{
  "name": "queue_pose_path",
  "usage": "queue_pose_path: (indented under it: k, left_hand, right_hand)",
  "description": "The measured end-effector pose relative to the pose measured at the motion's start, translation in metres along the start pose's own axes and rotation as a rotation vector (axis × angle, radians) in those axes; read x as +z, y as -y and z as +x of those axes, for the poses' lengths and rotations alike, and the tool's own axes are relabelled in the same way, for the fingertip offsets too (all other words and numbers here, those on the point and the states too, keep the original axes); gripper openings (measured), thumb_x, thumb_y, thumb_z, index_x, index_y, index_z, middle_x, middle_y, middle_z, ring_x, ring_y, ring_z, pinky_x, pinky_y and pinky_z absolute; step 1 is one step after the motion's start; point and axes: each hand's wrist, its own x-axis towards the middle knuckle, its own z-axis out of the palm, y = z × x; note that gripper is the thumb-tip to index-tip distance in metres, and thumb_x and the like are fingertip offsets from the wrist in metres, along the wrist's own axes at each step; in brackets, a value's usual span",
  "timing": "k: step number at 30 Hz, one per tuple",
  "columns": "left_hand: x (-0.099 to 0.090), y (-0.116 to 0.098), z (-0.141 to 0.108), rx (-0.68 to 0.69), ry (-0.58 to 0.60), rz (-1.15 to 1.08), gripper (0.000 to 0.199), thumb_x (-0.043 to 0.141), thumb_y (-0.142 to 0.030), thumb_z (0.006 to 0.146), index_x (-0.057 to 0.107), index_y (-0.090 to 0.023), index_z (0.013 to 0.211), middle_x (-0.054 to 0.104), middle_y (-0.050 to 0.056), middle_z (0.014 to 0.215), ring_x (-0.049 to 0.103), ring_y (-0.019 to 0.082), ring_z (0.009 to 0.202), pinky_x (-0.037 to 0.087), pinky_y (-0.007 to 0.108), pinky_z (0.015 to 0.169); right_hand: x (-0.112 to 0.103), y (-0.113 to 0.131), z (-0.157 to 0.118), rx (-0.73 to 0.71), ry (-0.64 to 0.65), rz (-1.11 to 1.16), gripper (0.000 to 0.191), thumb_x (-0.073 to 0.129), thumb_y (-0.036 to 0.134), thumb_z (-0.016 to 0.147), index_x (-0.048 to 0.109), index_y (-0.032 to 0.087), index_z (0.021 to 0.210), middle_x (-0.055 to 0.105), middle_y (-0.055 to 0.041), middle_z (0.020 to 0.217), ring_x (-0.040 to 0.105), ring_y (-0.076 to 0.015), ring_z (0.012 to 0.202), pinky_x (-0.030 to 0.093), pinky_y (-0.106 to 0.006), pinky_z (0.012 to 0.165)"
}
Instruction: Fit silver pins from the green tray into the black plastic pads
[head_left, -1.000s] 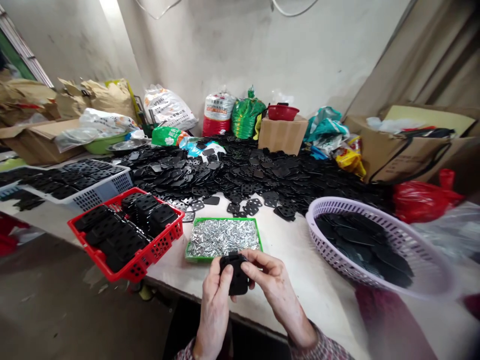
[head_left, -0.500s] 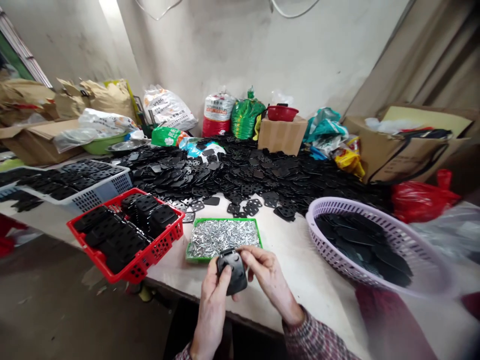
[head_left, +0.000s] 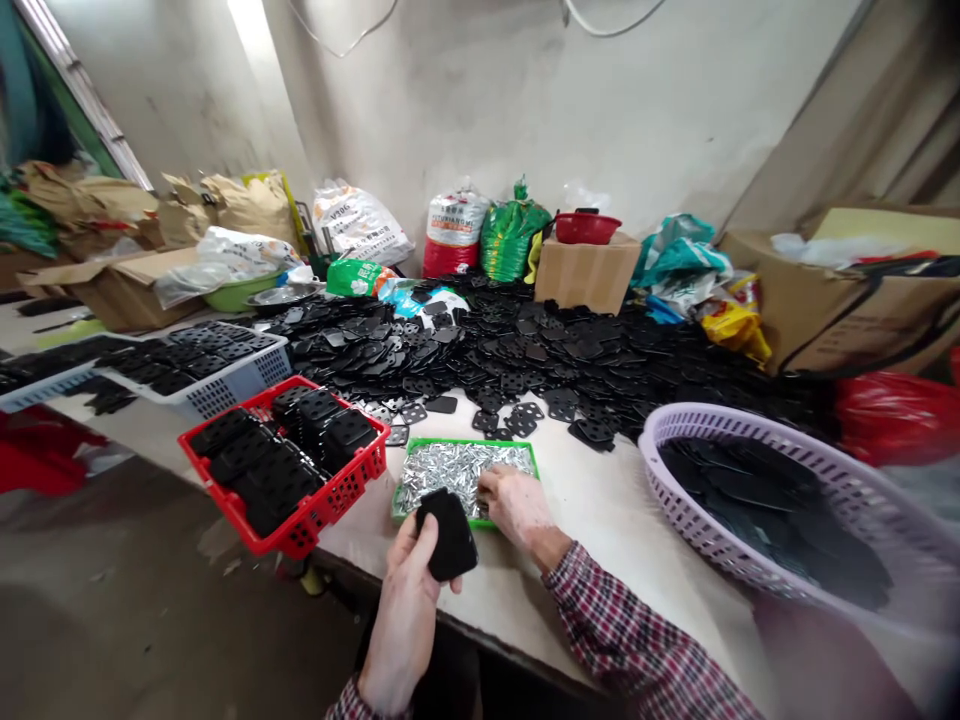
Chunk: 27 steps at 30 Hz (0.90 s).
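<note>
A long white-topped table (head_left: 600, 540) runs across the view, its far side covered at twelve o'clock by a broad heap of flat black perforated plates (head_left: 525, 350). At two o'clock, a large oval lilac plastic basket (head_left: 701, 425) holds overlapping black plates. At ten o'clock, a rectangular red plastic crate (head_left: 319, 505) is packed with black plates standing on edge, and beyond it lies a white-and-blue plastic crate (head_left: 255, 375), also filled with black plates.

Straight ahead of the hands, at twelve o'clock, sits a shallow green plastic tray (head_left: 465, 441) full of loose silver metal pins (head_left: 457, 475). The left hand (head_left: 401, 610) has a closed grip on a rounded rectangular black plate (head_left: 448, 535), held upright just in front of the tray's near edge. The right hand (head_left: 514, 505) reaches into the tray, its fingers (head_left: 491, 482) down on the pins; whether its grip has hold of any pin cannot be told.
</note>
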Motion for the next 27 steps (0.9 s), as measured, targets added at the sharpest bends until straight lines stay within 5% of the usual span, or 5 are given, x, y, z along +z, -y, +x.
queue_pose_path:
  k: [10,13,18,27]
  left_hand:
    - [0.0,0.007,0.001,-0.1,0.088,-0.01,0.035,0.071,-0.038,0.079,0.065,-0.018,0.108,0.062,0.003,0.087,0.053,0.011,0.063,0.039,0.021,0.046]
    - [0.0,0.007,0.001,-0.125,0.142,-0.044,0.028,0.068,-0.038,0.082,0.066,-0.018,0.102,0.06,0.001,0.08,0.052,0.01,0.061,0.038,0.02,0.045]
    - [0.004,0.008,-0.003,-0.072,0.188,0.068,0.033,0.066,-0.037,0.084,0.064,-0.019,0.112,0.063,0.004,0.093,0.052,0.011,0.066,0.04,0.02,0.047]
    - [0.015,0.006,-0.006,-0.07,0.28,0.098,0.03,0.062,-0.036,0.087,0.064,-0.019,0.111,0.061,0.003,0.089,0.048,0.01,0.067,0.039,0.019,0.048]
  right_hand:
    - [-0.013,-0.024,-0.009,0.013,-0.085,0.195,0.016,0.054,0.013,0.082,0.067,0.019,0.075,0.066,-0.0039,0.085,0.057,-0.0181,0.078,0.042,-0.028,0.069]
    - [-0.022,-0.016,-0.016,0.006,-0.078,0.351,0.015,0.051,0.02,0.086,0.066,0.018,0.084,0.065,-0.0016,0.083,0.057,-0.0146,0.071,0.043,-0.024,0.062]
    - [-0.039,0.006,-0.035,-0.013,0.015,0.972,0.006,0.06,0.021,0.08,0.064,0.018,0.078,0.056,0.0028,0.071,0.05,-0.0117,0.064,0.04,-0.022,0.059]
    - [-0.049,0.013,-0.046,0.031,-0.011,1.115,0.019,0.069,0.025,0.073,0.072,0.019,0.091,0.065,-0.0006,0.084,0.059,-0.0169,0.08,0.048,-0.029,0.076]
